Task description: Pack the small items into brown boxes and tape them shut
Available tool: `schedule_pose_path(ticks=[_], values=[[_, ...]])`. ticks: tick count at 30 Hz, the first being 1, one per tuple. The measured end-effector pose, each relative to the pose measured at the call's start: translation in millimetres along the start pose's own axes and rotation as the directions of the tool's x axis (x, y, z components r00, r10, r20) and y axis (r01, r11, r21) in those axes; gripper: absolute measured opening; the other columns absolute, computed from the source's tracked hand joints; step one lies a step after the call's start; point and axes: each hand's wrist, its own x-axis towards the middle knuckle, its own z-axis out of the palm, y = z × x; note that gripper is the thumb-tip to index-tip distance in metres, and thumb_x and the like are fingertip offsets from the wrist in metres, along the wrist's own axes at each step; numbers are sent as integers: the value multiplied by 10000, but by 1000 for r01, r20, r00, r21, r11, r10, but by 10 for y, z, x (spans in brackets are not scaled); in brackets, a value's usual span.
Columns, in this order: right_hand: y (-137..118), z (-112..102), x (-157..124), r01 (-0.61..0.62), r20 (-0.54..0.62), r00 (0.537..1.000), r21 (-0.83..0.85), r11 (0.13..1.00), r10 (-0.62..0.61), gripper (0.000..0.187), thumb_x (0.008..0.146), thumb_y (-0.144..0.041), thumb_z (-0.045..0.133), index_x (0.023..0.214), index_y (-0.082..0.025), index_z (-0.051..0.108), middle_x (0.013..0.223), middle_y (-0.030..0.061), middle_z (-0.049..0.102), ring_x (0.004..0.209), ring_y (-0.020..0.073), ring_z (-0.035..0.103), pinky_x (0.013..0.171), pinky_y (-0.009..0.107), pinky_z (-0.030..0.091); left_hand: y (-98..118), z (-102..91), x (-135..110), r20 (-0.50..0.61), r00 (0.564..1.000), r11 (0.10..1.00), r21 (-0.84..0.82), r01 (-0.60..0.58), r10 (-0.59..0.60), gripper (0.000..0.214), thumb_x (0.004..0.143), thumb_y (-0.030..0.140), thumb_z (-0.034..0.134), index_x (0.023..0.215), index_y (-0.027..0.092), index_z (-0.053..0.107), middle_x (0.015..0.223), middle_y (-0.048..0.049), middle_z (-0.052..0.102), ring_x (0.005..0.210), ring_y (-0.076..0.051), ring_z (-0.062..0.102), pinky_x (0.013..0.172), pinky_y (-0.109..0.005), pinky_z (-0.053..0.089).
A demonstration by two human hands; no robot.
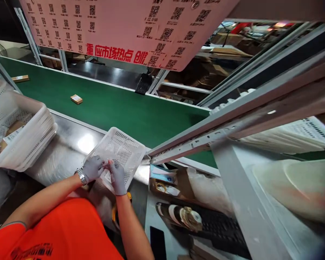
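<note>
Working over a white perforated plastic basket (134, 145), a person in an orange T-shirt (78, 224) brings two grey-gloved hands together. The left hand (94, 168), with a metal-band wristwatch (81, 177) behind it, and the right hand (117, 176) are curled narrow, fingertips close; from where I stand, I cannot tell whether they pinch something small, though a reddish spot shows between them. The basket lies directly beneath both hands and extends beyond them. The shirt's dark lettering, nearest the wearer, is illegible. Left of the left hand, stacked white baskets (38, 141) hold packages with white labels too blurred to read. Beyond the hands runs a green conveyor belt (111, 104) carrying a small cardboard box (76, 99), its white label also unreadable. Above and beyond them, a pink board (119, 25) bears rows of QR codes, the print "F. 02. 0100" and large red characters, "重 应市场热点 创". Right of the right hand are tape rolls (176, 213), a black keyboard (222, 227) and, nearer the wearer, a black smartphone (157, 242).
</note>
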Motion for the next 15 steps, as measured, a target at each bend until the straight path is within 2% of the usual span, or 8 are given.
schedule_pose_path(ticks=[2, 3, 5, 6, 7, 9, 12, 15], values=[[62, -97, 121, -21, 99, 995, -7, 1000, 22, 613, 879, -834, 738, 843, -222, 733, 864, 43, 779, 825, 226, 707, 801, 338, 583, -209, -90, -63, -37, 999, 998, -47, 36, -38, 147, 1080, 234, 630, 1043, 215, 771, 1102, -100, 797, 1027, -244, 744, 877, -318, 538], [113, -184, 204, -44, 112, 992, -54, 998, 50, 614, 915, -825, 691, 898, -214, 750, 927, 65, 801, 868, 239, 738, 829, 345, 596, -314, -132, -102, -72, 995, 995, -79, 62, -68, 158, 1079, 229, 626, 1012, 216, 768, 1072, -91, 798, 1000, -235, 738, 856, -307, 525], [244, -375, 380, -114, 100, 983, -338, 934, 156, 576, 1046, -716, 531, 1105, -199, 779, 1139, 112, 831, 1022, 247, 783, 917, 339, 605, -502, -209, -186, -164, 974, 980, -150, 132, -156, 156, 1056, 230, 640, 946, 213, 750, 1011, -80, 789, 944, -222, 717, 825, -297, 497], [316, -453, 456, -152, 76, 972, -522, 839, 224, 524, 1086, -613, 490, 1219, -193, 774, 1244, 131, 826, 1108, 246, 786, 963, 334, 597, -578, -240, -226, -208, 956, 968, -190, 166, -205, 159, 1040, 237, 650, 907, 211, 734, 977, -74, 778, 914, -217, 701, 811, -294, 481], [388, -505, 515, -178, 53, 955, -684, 708, 292, 469, 1090, -512, 502, 1299, -186, 766, 1310, 146, 819, 1171, 249, 782, 994, 330, 586, -640, -266, -263, -247, 935, 952, -233, 198, -255, 173, 1025, 252, 659, 866, 211, 711, 940, -66, 763, 883, -210, 681, 795, -293, 464], [524, -523, 570, -183, 27, 913, -864, 469, 406, 408, 1005, -371, 648, 1332, -166, 782, 1327, 176, 819, 1212, 282, 778, 1005, 344, 571, -723, -298, -324, -295, 887, 908, -335, 252, -355, 221, 999, 305, 677, 798, 215, 658, 858, -37, 716, 811, -189, 629, 760, -288, 428], [682, -391, 516, -160, 19, 881, -929, 335, 473, 401, 865, -237, 782, 1254, -147, 823, 1318, 217, 810, 1190, 327, 784, 984, 373, 558, -773, -300, -389, -272, 842, 816, -499, 291, -466, 333, 961, 428, 700, 727, 224, 577, 724, 24, 596, 713, -156, 528, 696, -275, 367], [756, -279, 424, -119, 16, 884, -959, 258, 466, 406, 860, -143, 754, 1260, -127, 824, 1382, 254, 783, 1213, 336, 775, 971, 374, 538, -794, -292, -446, -201, 842, 752, -582, 308, -501, 486, 934, 559, 697, 644, 235, 481, 627, 51, 471, 653, -142, 442, 645, -282, 297]])
